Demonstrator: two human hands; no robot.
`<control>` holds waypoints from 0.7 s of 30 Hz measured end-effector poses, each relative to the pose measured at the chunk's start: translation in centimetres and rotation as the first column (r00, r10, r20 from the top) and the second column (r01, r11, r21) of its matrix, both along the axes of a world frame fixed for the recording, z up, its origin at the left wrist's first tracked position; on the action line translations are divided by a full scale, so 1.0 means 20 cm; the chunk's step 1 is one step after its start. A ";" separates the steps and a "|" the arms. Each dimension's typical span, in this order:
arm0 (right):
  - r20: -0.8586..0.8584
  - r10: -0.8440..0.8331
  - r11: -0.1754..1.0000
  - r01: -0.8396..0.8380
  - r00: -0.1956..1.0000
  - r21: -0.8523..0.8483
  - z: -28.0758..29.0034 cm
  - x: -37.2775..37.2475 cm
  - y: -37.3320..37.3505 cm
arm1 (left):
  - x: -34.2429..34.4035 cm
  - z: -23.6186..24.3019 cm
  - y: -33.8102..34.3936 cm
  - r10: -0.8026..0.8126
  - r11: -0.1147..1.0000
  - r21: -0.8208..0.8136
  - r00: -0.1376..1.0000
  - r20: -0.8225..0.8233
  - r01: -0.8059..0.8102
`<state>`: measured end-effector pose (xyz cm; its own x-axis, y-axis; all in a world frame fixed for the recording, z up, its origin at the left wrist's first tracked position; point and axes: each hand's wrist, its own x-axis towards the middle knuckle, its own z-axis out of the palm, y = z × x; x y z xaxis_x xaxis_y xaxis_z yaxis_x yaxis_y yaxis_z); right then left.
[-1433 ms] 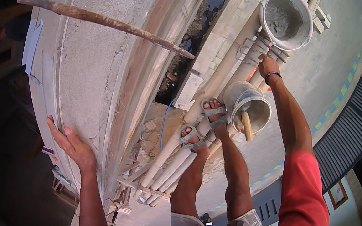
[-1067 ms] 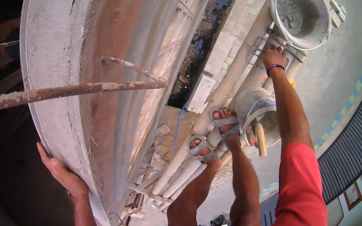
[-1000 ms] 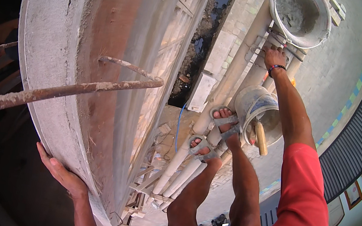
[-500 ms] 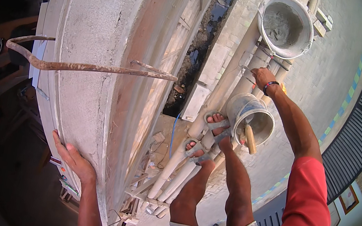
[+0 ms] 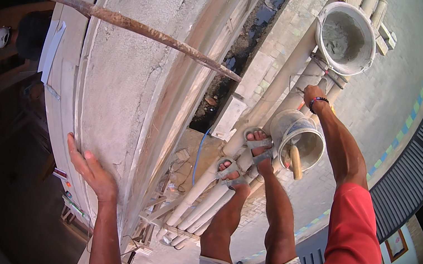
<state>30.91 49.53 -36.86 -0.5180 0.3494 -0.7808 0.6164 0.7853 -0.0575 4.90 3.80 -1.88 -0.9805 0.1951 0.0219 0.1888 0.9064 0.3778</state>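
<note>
Fingers (image 5: 309,90) hidden behind bamboo pole (image 5: 288,83)

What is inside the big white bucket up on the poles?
The big white bucket is filled with grey wet mortar, nearly up to the rim. The mortar covers the bottom, so anything beneath it cannot be seen. The right hand is just below the bucket.

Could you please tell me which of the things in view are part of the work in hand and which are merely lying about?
In use:
- left hand flat on the plastered wall
- right hand at the bamboo poles
- small bucket with trowel handle
- mortar tub

Lying about:
- rusty rod
- blue hose
</note>
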 end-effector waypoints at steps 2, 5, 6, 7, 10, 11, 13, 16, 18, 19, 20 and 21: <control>0.050 0.003 1.000 -0.003 0.999 -0.001 0.01 0.01 0.01 | 0.01 0.01 0.00 0.007 1.000 0.006 1.000 0.015 -0.007; 0.084 0.016 1.000 -0.017 0.996 0.013 -0.03 0.11 0.09 | 0.00 0.01 0.02 -0.001 1.000 0.020 1.000 0.020 0.000; 0.081 -0.006 1.000 0.005 0.997 0.009 -0.03 0.13 0.11 | 0.00 0.00 0.02 -0.005 1.000 0.021 1.000 0.018 0.005; 0.082 -0.027 1.000 0.027 0.996 0.006 -0.02 0.15 0.12 | 0.00 0.00 0.02 -0.010 1.000 0.021 1.000 0.020 0.009; 0.075 0.022 1.000 -0.022 0.997 -0.007 0.12 0.06 0.09 | 0.01 -0.01 -0.02 -0.016 1.000 0.011 1.000 0.012 0.016; 0.074 0.057 0.998 -0.057 0.996 -0.008 0.15 0.06 0.07 | 0.02 0.00 -0.02 -0.008 1.000 0.009 1.000 0.011 0.008; 0.099 -0.016 0.999 0.013 0.995 0.029 0.14 0.08 0.06 | 0.01 0.00 0.00 -0.001 1.000 0.004 1.000 0.013 0.001; 0.069 -0.009 0.998 0.004 0.998 0.068 0.11 0.12 0.07 | 0.01 0.00 0.00 -0.012 1.000 0.018 1.000 0.013 0.012; 0.017 -0.052 0.994 0.050 0.998 0.099 0.10 0.13 0.07 | 0.01 0.00 -0.02 -0.005 1.000 0.016 1.000 0.006 0.005; 0.015 -0.060 0.992 0.058 0.998 0.115 0.10 0.14 0.08 | 0.01 -0.01 -0.02 -0.003 1.000 0.018 1.000 0.005 0.002; 0.012 -0.068 0.989 0.066 0.998 0.131 0.10 0.15 0.08 | 0.01 -0.01 -0.02 0.000 1.000 0.018 1.000 0.009 0.000; 0.009 -0.075 0.986 0.073 0.997 0.147 0.09 0.15 0.08 | 0.01 0.00 -0.01 0.003 1.000 0.019 1.000 0.012 -0.004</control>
